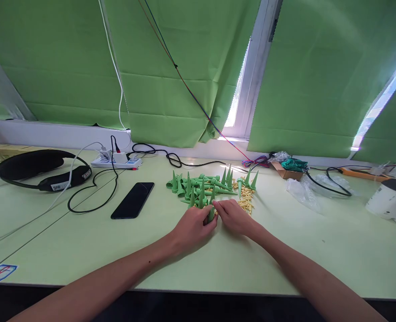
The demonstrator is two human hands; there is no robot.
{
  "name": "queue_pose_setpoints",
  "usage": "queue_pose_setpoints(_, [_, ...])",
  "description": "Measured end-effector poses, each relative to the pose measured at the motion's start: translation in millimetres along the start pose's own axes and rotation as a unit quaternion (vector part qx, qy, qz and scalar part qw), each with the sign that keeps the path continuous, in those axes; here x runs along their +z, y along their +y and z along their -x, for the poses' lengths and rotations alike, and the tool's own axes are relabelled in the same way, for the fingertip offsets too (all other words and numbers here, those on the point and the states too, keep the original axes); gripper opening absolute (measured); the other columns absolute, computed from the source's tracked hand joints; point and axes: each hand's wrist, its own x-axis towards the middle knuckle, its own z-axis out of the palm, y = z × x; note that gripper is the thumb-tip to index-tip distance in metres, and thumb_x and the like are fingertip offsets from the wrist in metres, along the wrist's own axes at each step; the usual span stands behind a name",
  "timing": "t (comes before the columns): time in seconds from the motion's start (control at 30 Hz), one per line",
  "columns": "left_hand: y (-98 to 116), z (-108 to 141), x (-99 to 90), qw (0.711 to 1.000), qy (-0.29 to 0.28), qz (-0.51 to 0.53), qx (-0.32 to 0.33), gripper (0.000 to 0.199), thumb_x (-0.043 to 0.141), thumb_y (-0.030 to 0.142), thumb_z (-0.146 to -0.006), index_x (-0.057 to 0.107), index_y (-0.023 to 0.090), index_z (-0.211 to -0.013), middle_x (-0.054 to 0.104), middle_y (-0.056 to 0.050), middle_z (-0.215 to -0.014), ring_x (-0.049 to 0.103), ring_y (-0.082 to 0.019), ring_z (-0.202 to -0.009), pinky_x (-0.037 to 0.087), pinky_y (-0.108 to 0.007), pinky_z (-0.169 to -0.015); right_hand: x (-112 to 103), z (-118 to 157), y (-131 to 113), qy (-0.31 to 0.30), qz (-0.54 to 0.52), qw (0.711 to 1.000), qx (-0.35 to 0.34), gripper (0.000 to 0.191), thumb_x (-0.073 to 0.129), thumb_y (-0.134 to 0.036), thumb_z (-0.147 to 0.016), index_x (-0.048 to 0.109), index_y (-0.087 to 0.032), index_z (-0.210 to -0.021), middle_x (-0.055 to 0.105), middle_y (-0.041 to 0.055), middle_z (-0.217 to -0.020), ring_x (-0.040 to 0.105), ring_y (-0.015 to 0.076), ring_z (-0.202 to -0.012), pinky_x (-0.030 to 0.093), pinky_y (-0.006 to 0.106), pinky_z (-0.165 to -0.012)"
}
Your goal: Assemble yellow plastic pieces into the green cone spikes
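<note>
My left hand [193,222] is closed around a green pointed plastic cone [211,213] at the near edge of a pile. My right hand [232,215] meets it from the right, its thumb and fingers pinched together at the cone's side; what lies between those fingertips is hidden. Behind both hands spreads a heap of green cones [204,182], some lying flat and several standing upright. Small tan pegs [246,200] lie scattered at the right of the heap, and a few show beside the fingers.
A black phone [132,200] lies left of the heap. Farther left are a black headband-like device [43,170] and a white power strip [116,162] with cables. To the right are a small cardboard box [287,171], plastic bags [303,194] and a white roll [390,199].
</note>
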Motion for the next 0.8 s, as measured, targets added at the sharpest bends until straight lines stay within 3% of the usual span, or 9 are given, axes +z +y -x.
queue_pose_setpoints(0.33, [-2.2, -1.2, 0.9, 1.0, 0.003, -0.004, 0.008, 0.026, 0.047, 0.029, -0.091, 0.041, 0.019, -0.068, 0.039, 0.007, -0.052, 0.032, -0.009, -0.048, 0.026, -0.025, -0.053, 2.1, -1.3, 1.9, 0.007, 0.011, 1.0, 0.02, 0.054, 0.027, -0.044, -0.104, 0.027, -0.019, -0.057, 0.034, -0.0025, -0.051, 0.025, 0.0129, -0.053, 0.02, 0.031, -0.057])
queue_pose_setpoints(0.53, [-4.0, -2.7, -1.1, 0.999, 0.038, -0.002, -0.003, 0.029, 0.05, 0.03, -0.091, 0.041, 0.019, -0.066, 0.041, 0.007, -0.05, 0.034, -0.009, -0.047, 0.026, -0.025, -0.051, 1.2, -0.1, 0.3, 0.042, -0.01, 0.999, 0.024, 0.039, 0.028, -0.04, -0.104, 0.034, -0.021, -0.07, 0.046, -0.0023, -0.062, 0.035, 0.0136, -0.057, 0.024, 0.028, -0.057])
queue_pose_setpoints(0.8, [-5.4, -3.4, -0.4, 0.998, 0.056, -0.006, -0.007, 0.029, 0.051, 0.03, -0.091, 0.043, 0.019, -0.066, 0.043, 0.006, -0.05, 0.036, -0.009, -0.047, 0.027, -0.025, -0.051, 2.8, 1.1, 0.8, 0.032, 0.005, 0.999, -0.002, 0.034, 0.03, -0.035, -0.103, 0.034, -0.022, -0.072, 0.042, -0.0031, -0.062, 0.032, 0.0133, -0.056, 0.025, 0.027, -0.056])
